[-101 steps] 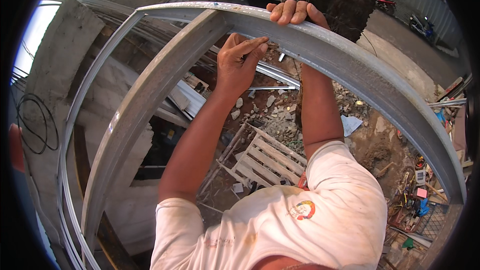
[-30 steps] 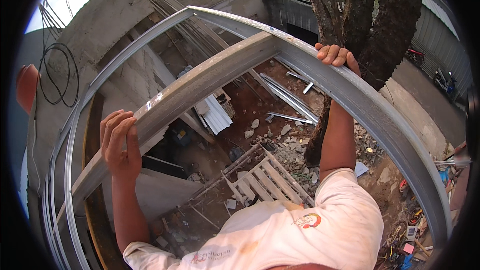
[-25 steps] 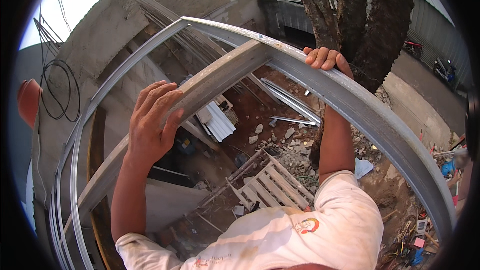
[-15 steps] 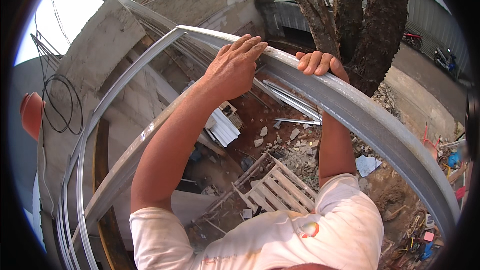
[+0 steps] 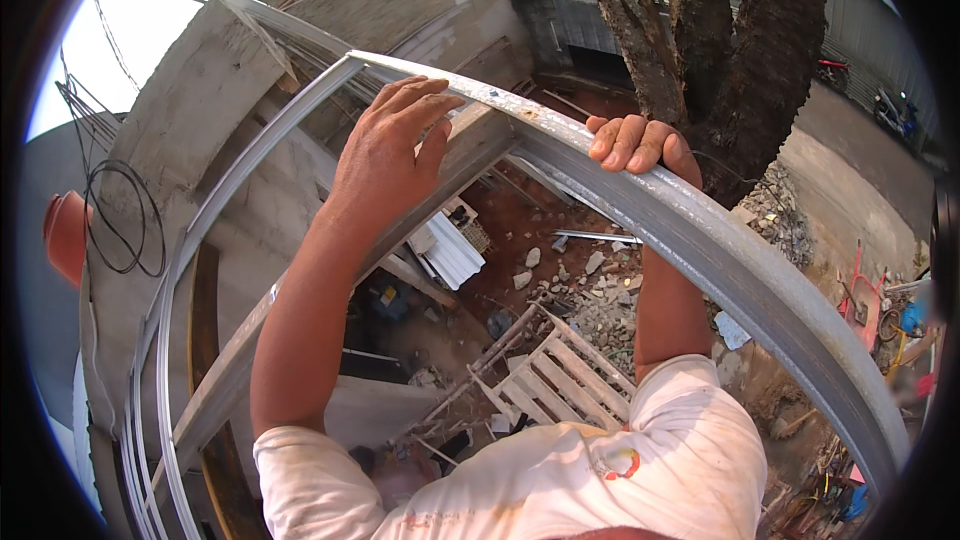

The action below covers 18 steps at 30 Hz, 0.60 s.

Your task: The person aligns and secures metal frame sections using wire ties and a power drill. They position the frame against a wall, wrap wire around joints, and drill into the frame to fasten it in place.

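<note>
A long grey steel channel beam (image 5: pixel 760 240) runs from the upper middle down to the right edge, its top worn and pale. Over its top edge my right hand (image 5: pixel 640 145) is closed, fingers curled on the near side. My left hand (image 5: pixel 390 155) has its fingers loosely bent and apart, holding nothing I can see, just left of where a steel crossbeam (image 5: pixel 480 140) meets the channel beam. Whether its fingertips touch the beam I cannot tell. A small dark spot (image 5: pixel 493 93) shows on the beam's top beside the joint.
Thin light metal profiles (image 5: pixel 250 170) bend along the left beside a grey wall (image 5: pixel 200 90) with black cable loops (image 5: pixel 125 210). A tree trunk (image 5: pixel 755 60) rises close beyond my right hand. Far below lie rubble (image 5: pixel 595 305), a wooden pallet (image 5: pixel 560 375) and corrugated sheet (image 5: pixel 450 250).
My left hand has lifted off the beam's top and moved left, uncovering the crossbeam joint. My right hand keeps its grip on the beam.
</note>
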Tool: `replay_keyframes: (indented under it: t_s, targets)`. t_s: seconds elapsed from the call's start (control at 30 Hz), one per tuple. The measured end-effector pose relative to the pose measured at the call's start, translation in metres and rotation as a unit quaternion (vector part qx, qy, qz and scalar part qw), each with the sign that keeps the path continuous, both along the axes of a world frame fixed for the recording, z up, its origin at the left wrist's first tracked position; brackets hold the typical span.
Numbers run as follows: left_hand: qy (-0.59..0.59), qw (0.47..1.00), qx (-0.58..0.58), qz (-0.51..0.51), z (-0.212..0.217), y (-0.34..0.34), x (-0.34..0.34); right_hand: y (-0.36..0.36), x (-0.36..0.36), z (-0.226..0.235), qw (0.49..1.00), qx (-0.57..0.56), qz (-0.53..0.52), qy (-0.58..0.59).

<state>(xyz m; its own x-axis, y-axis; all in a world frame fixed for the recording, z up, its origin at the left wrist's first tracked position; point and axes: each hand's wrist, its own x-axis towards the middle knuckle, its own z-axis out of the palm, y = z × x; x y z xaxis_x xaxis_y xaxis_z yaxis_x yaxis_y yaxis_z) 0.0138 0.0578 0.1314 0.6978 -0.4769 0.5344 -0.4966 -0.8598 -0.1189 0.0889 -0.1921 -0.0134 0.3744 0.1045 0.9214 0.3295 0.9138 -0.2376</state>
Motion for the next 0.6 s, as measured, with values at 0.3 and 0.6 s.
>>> replay_keyframes:
  t_s: [0.3, 0.6]
  targets:
    - [0.066, 0.961, 0.095, 0.25, -0.031, 0.034, -0.058, 0.002, 0.004, -0.002, 1.0, 0.012, -0.002, -0.014]
    - [0.125, 0.954, 0.067, 0.266, -0.024, 0.029, -0.056, 0.001, 0.004, 0.0, 1.0, 0.014, 0.007, 0.004]
